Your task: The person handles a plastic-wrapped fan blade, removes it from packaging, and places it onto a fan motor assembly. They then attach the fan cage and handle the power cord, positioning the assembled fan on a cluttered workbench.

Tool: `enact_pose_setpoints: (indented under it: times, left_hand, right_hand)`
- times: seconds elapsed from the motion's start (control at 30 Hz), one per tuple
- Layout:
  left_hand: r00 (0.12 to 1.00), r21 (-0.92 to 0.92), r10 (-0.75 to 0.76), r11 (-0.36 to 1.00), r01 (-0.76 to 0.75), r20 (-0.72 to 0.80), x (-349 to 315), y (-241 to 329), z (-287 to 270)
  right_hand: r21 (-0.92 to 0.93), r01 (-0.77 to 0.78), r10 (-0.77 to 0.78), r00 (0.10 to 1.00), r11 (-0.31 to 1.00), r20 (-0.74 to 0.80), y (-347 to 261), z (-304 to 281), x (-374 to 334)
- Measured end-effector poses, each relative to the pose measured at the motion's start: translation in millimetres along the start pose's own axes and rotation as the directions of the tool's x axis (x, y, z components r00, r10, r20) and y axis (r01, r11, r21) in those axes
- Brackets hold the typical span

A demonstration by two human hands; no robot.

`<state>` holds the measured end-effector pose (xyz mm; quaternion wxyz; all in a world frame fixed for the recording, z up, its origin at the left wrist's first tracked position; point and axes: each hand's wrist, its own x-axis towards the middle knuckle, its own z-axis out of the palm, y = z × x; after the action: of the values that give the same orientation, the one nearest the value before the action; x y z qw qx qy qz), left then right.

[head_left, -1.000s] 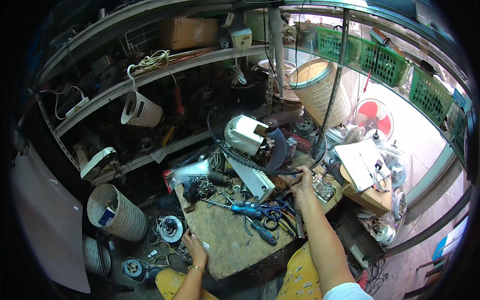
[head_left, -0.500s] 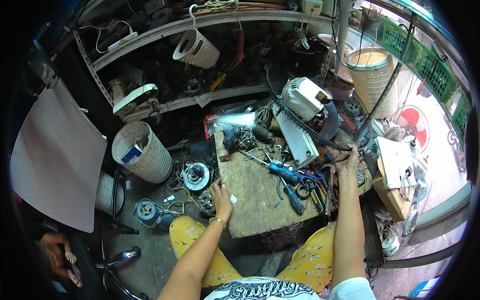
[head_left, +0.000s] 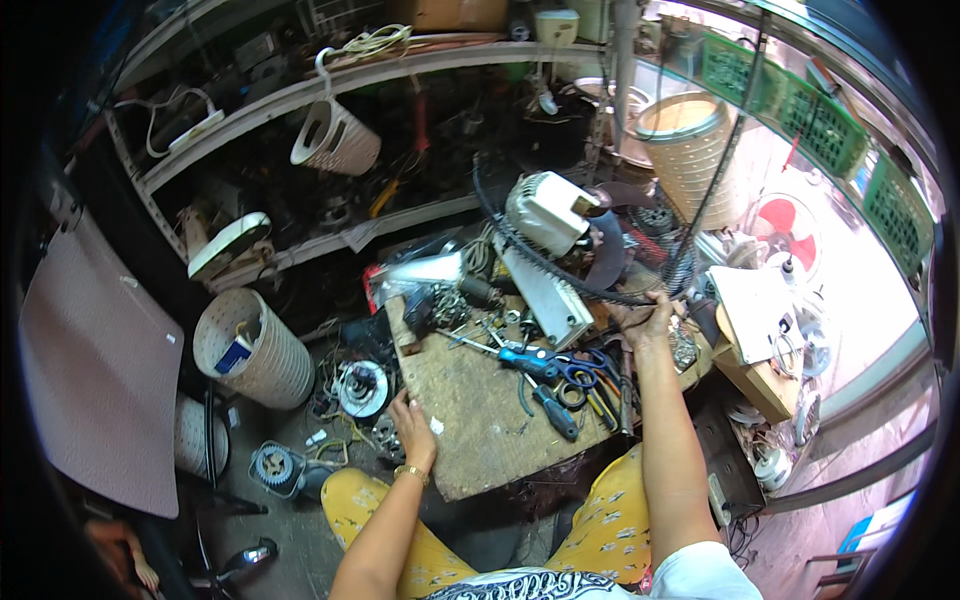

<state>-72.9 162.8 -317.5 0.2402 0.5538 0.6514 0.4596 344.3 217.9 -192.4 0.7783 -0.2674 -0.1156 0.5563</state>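
Note:
My left hand [head_left: 413,432], with a gold band at its wrist, lies on the left edge of a worn wooden board [head_left: 470,450], fingers stretched out and holding nothing. At the board's far right corner, my right hand [head_left: 645,322] is closed on the near end of a long curved black rim [head_left: 560,268], which looks like a fan guard seen edge-on; some fingers are hidden. The rim arcs past a white fan motor housing [head_left: 545,215] on a pale stand [head_left: 545,295]. Screwdrivers [head_left: 555,412], blue-handled scissors [head_left: 582,372] and a tape roll [head_left: 571,394] lie on the board.
Left of the board are a round motor part [head_left: 362,388], loose wires and a perforated bin [head_left: 275,350]. A dark mesh cage [head_left: 678,268] and a tall woven basket [head_left: 695,160] stand at the right. A cardboard box [head_left: 755,380] sits beside my right arm. Another person's hand [head_left: 146,575] shows lower left.
The whole view has swung, so the scene sits further left in the picture. Both hands keep their places, the left on the board's edge and the right at the black rim.

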Motion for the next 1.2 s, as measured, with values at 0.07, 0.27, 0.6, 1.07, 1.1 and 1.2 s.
enact_pose_setpoints:
  times: [0.07,0.27,0.6,1.07,1.1,1.2]
  left_hand:
    - [1.0,-0.01,-0.017,1.0,0.017,0.003,0,0,1]
    - [1.0,0.002,-0.007,1.0,0.007,-0.006,0,0,-2]
    - [0.999,0.003,0.02,1.0,-0.02,-0.038,-1,-8,2]
    - [0.881,-0.735,-0.075,0.522,0.434,0.467,38,64,-83]
    - [0.839,-0.759,-0.013,0.42,0.498,0.543,33,88,-105]
    - [0.822,-0.641,-0.077,0.587,0.494,0.564,10,94,-153]
  right_hand:
    - [-0.007,0.027,-0.027,0.999,1.0,0.03,0,-2,1]
    - [0.02,-0.004,0.004,0.999,1.0,0.042,1,8,-9]
    - [-0.137,-0.054,0.062,0.997,0.989,0.051,-2,37,-60]
    - [-0.069,-0.082,0.088,0.993,0.994,0.079,-15,-18,-276]
    - [-0.086,-0.089,0.094,0.994,0.992,0.056,-18,-16,-294]
    - [-0.093,-0.2,0.206,0.977,0.975,0.057,-11,-30,-323]
